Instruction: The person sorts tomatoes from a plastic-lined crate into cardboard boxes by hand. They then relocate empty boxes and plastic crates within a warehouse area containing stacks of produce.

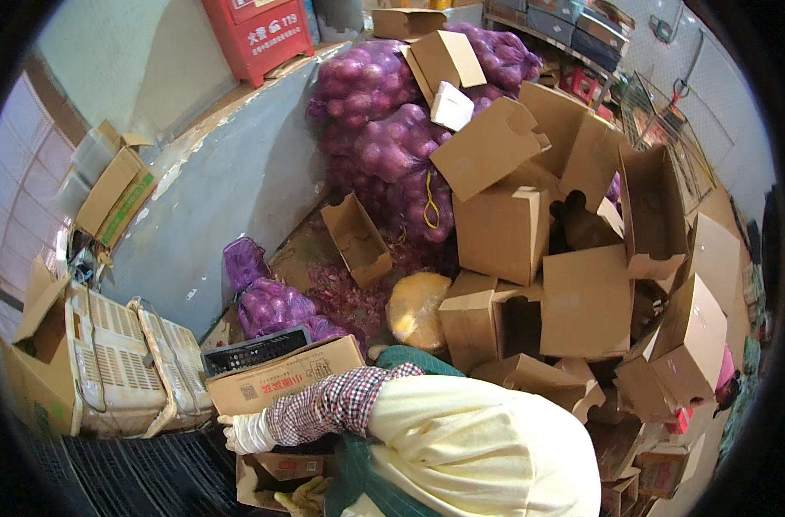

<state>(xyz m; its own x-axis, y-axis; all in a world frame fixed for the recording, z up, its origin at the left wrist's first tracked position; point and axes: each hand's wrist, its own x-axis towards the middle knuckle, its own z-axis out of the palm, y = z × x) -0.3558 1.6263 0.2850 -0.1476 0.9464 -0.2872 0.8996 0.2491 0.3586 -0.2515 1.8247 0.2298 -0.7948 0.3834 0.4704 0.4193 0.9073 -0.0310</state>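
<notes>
My right arm, in a cream sleeve and a checked oversleeve, reaches across to the left. My white-gloved right hand [249,433] is closed at the lower left corner of a printed cardboard box [280,376]; its fingertips are partly hidden. Behind that box's edge shows a black plastic crate [256,351]. Below my arm stands a second, open cardboard box [256,484]. A yellowish-brown, glove-like shape [303,498] is in or beside it, perhaps my left hand, too unclear to be sure. Green cloth [351,474] shows on both sides of my arm.
Purple mesh sacks of red onions [365,82] are piled at the back, with a smaller sack [274,306] nearer. Several empty cartons [586,302] crowd the right. A yellowish bag [416,308] lies mid-floor among onion skins. White crates [117,362] and black slatted crates [134,474] stand left.
</notes>
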